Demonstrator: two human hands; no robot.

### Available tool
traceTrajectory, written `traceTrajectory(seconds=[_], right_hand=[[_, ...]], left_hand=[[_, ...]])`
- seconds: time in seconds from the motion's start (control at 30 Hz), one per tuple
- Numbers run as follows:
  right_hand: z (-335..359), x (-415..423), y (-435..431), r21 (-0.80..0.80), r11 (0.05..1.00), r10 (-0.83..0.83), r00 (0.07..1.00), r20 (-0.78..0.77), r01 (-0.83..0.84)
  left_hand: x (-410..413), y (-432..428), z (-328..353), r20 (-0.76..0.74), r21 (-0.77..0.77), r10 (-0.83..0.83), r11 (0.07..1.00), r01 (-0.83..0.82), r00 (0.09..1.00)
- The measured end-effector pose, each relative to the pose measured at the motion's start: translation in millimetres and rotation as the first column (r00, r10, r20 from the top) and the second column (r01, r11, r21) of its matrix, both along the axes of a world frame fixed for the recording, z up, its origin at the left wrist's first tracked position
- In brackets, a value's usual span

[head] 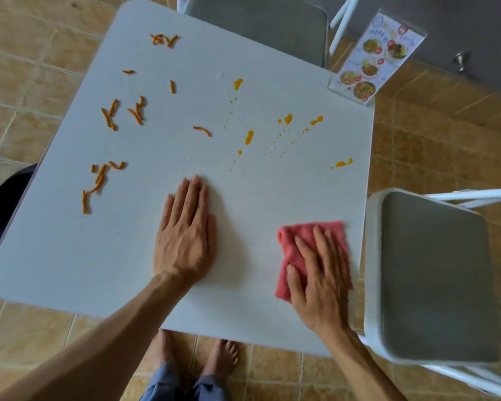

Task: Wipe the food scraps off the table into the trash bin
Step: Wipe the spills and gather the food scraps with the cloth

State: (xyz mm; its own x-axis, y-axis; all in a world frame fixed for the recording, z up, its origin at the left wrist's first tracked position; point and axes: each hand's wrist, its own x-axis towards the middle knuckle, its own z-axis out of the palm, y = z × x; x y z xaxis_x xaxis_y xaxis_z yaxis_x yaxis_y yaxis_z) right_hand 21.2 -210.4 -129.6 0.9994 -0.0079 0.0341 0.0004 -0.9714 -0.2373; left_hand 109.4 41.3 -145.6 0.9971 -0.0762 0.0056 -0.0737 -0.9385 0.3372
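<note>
A white table point(70, 256) carries several orange food strips point(109, 117) over its left half. Yellow sauce drops point(248, 137) dot the middle and right. A pink cloth point(289, 241) lies near the table's right front corner, and my right hand point(321, 273) presses flat on it with fingers spread. Flat on the bare tabletop near the front middle rests my left hand point(185, 235), holding nothing. A dark trash bin point(6, 198) shows partly under the table's left edge.
A grey-seated white chair point(434, 273) stands right of the table, another chair point(261, 24) at the far side. A clear menu stand point(373, 62) sits on the far right corner. My bare feet point(197, 357) stand on tan floor tiles below the front edge.
</note>
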Motion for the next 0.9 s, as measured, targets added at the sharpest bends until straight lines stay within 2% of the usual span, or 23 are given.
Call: traceTrajectory(seconds=[0.1,0.2,0.3,0.4,0.47,0.53,0.6,0.7,0.77,0.83,0.9], right_hand=[[-8,41,-18,-0.086,0.975,-0.204,0.979,0.031,0.206],[-9,110,1,-0.04,0.919,-0.393,0.92,0.019,0.393],[-11,127,38,0.0,0.958,-0.287,0.958,0.02,0.287],[-9,74,56,0.015,0.997,-0.081,0.996,0.038,0.081],[-6,33,43,0.03,0.999,0.039,0.999,-0.018,-0.039],[-5,6,18,-0.008,1.0,0.008,0.999,-0.05,-0.008],[-5,3,-8,-0.054,0.989,-0.14,0.99,-0.017,0.139],[-14,54,-31,-0.063,0.94,-0.336,0.942,0.023,0.336],[-17,107,-25,-0.034,0.915,-0.401,0.914,0.06,0.403],[-21,144,2,-0.013,0.942,-0.333,0.94,0.066,0.335],[-22,146,32,0.022,0.988,-0.156,0.986,0.063,0.155]], left_hand=[[0,0,-1,0.012,-0.009,-0.006,1.0,0.006,1.0],[-1,1,-1,0.014,-0.013,-0.016,1.0,0.016,1.0],[-2,3,-1,0.008,-0.015,-0.023,1.0,0.023,1.0],[-2,3,-1,0.003,-0.015,-0.029,0.999,0.029,1.0],[-1,2,-1,0.009,-0.012,-0.025,1.0,0.025,1.0],[0,2,-2,0.015,-0.012,-0.024,1.0,0.024,1.0],[1,2,-2,0.019,-0.022,-0.026,0.999,0.026,0.999],[1,1,-3,0.032,-0.012,-0.025,1.0,0.025,0.999],[-1,1,-4,0.043,0.001,-0.028,1.0,0.028,0.999],[-2,2,-5,0.049,0.021,-0.023,1.0,0.022,0.999],[-2,3,-4,0.051,0.014,-0.025,1.0,0.025,0.998]])
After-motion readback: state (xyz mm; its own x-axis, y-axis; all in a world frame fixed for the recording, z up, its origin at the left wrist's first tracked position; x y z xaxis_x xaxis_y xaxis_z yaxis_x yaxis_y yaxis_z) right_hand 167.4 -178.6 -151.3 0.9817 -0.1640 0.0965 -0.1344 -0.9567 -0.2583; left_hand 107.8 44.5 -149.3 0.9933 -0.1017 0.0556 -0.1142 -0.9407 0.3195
